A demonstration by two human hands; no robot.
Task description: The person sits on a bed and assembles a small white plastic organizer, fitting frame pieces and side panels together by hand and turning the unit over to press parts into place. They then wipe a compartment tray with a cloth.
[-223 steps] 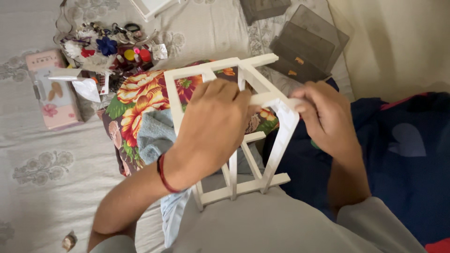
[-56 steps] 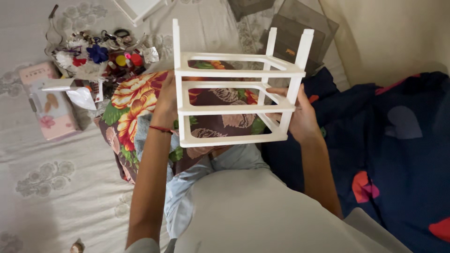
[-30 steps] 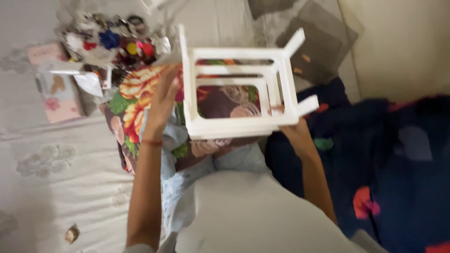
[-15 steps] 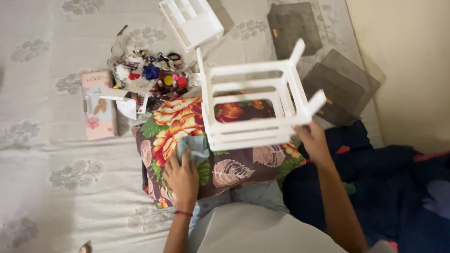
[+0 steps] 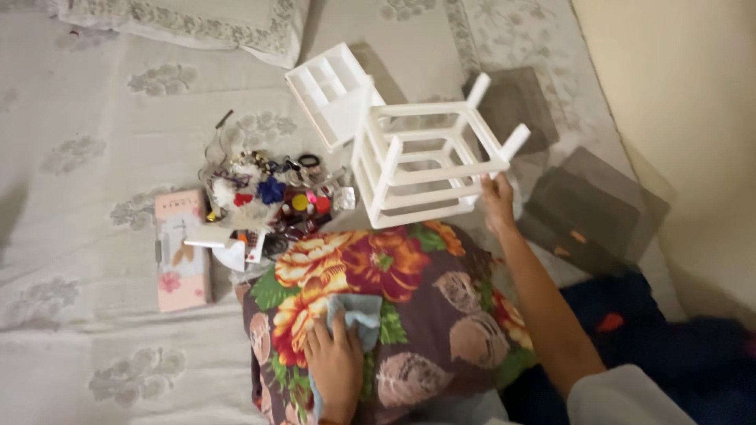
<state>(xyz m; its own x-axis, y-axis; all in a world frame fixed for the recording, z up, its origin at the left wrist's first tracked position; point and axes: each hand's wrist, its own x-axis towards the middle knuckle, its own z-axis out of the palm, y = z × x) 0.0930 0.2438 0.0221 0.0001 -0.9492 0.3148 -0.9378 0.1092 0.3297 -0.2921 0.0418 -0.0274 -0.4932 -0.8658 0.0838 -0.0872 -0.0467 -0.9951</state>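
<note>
We see our right hand (image 5: 498, 203) gripping a lower rail of the white slatted rack (image 5: 425, 161), fingers closed on it. The rack is tilted, two legs pointing up-right, its lower edge just past the floral cushion (image 5: 394, 315). A second white rack piece (image 5: 331, 94) lies touching it at upper left. Our left hand (image 5: 337, 364) lies flat, fingers spread, pressing a pale blue cloth (image 5: 358, 311) onto the cushion. Left of the rack: one heap of small coloured trinkets (image 5: 272, 197), one pink box (image 5: 181, 248). Right of it: three grey fabric folders (image 5: 594, 208), near the wall. Open room: the patterned bedsheet (image 5: 87, 157) at far left. One pillow (image 5: 197, 24) lies along the top edge.
</note>
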